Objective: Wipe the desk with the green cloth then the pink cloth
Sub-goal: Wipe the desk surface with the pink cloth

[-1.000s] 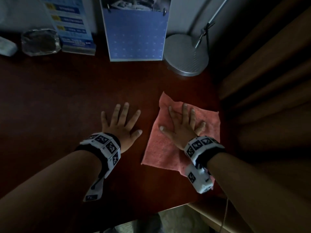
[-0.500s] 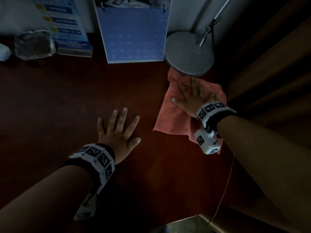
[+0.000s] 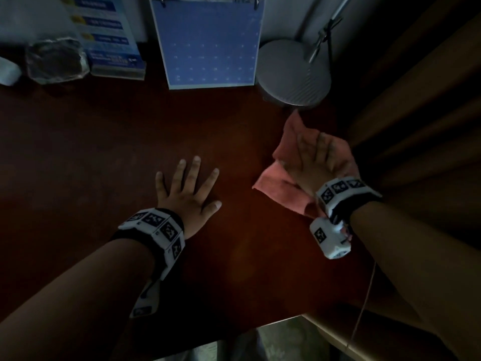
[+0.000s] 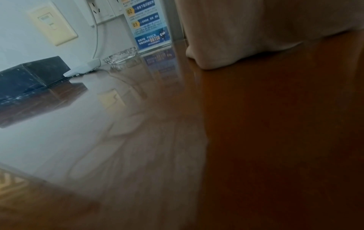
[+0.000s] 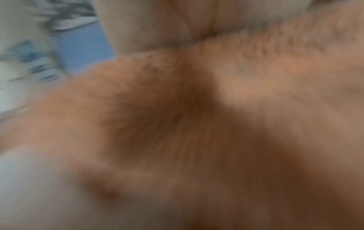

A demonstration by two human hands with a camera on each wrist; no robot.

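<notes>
The pink cloth (image 3: 281, 188) lies bunched on the dark red-brown desk (image 3: 130, 152) at the right, just in front of the lamp base. Its far corner is folded up. My right hand (image 3: 312, 157) presses down on it with the fingers straight and close together, blurred by motion. In the right wrist view the pink cloth (image 5: 177, 116) fills most of the picture, out of focus. My left hand (image 3: 192, 178) rests flat on the bare desk with fingers spread, holding nothing. No green cloth is in view.
Along the back wall stand a round grey lamp base (image 3: 294, 71), a blue calendar (image 3: 208, 48), a blue sign (image 3: 112, 43) and a glass ashtray (image 3: 54, 61). A curtain (image 3: 416, 113) hangs at the right. A black box (image 4: 29, 77) sits at the far left.
My right hand pushed the pink cloth away up to the lamp base, then drew it back a little. The cloth went from flat to bunched. The left hand stayed flat on the desk.
</notes>
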